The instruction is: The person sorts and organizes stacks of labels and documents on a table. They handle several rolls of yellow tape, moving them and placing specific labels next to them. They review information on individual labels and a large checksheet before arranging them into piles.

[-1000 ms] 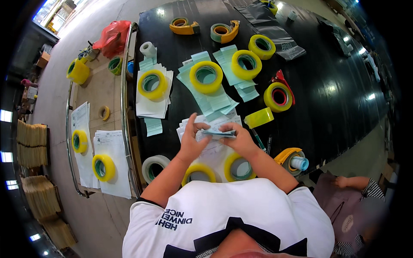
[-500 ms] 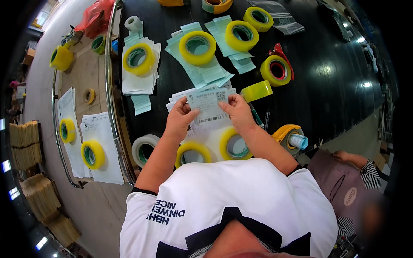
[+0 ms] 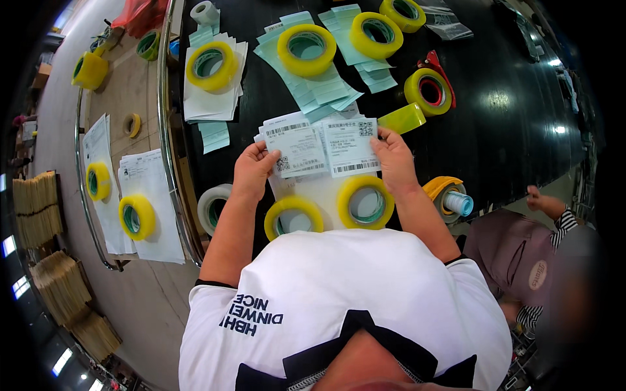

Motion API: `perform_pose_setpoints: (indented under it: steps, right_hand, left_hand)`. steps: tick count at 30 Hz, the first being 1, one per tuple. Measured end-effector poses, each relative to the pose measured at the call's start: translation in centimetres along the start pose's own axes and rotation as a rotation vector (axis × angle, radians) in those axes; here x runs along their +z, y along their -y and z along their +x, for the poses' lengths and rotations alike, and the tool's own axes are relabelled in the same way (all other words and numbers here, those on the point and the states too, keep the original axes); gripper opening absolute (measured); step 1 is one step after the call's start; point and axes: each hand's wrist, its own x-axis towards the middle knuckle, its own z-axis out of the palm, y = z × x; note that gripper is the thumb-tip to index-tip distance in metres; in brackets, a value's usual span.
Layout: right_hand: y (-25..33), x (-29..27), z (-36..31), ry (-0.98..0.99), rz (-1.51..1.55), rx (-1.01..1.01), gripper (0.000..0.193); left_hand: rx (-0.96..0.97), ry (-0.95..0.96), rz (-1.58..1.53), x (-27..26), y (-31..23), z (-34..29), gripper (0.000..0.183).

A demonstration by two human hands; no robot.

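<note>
Two printed shipping labels are held up side by side over the papers in front of me. My left hand (image 3: 255, 171) pinches the outer edge of the left label (image 3: 303, 151). The outer edge of the right label (image 3: 349, 148) is between the thumb and fingers of my right hand (image 3: 396, 158). The labels meet or slightly overlap in the middle. Beneath them lies a stack of white sheets (image 3: 319, 193). Two yellow tape rolls, the left one (image 3: 272, 220) and the right one (image 3: 386, 212), rest on its near end.
Across the black table, yellow tape rolls (image 3: 306, 69) sit on pale green label strips (image 3: 326, 91). A red tape dispenser (image 3: 445, 83) and an orange one (image 3: 440, 186) are on the right. Left, a metal rail (image 3: 162, 98) borders a lower surface with papers. A co-worker (image 3: 502, 254) stands at right.
My hands have moved apart. The labels, stacked together before, now show side by side. The head view has shifted slightly, and the co-worker's arm at right has moved.
</note>
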Motion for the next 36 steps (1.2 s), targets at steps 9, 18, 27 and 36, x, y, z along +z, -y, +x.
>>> perform_pose_setpoints:
  steps: [9,18,27,36]
  right_hand:
    - [-1.1,-0.4,0.2,0.016,-0.271,0.085,0.017]
    - [-1.3,-0.5,0.5,0.035,-0.318,0.151,0.019]
    - [0.8,-1.9,0.8,0.333,0.255,0.359,0.036]
    - [-0.6,-3.4,1.9,0.734,1.202,0.463,0.038]
  left_hand:
    - [0.041,-0.06,0.106,-0.3,0.0,-0.4,0.025]
    - [0.031,-0.048,0.166,-1.0,0.6,0.2,0.026]
    - [0.064,-0.055,0.192,-1.6,1.5,0.5,0.02]
    - [0.089,-0.051,0.255,-2.1,2.3,1.3,0.016]
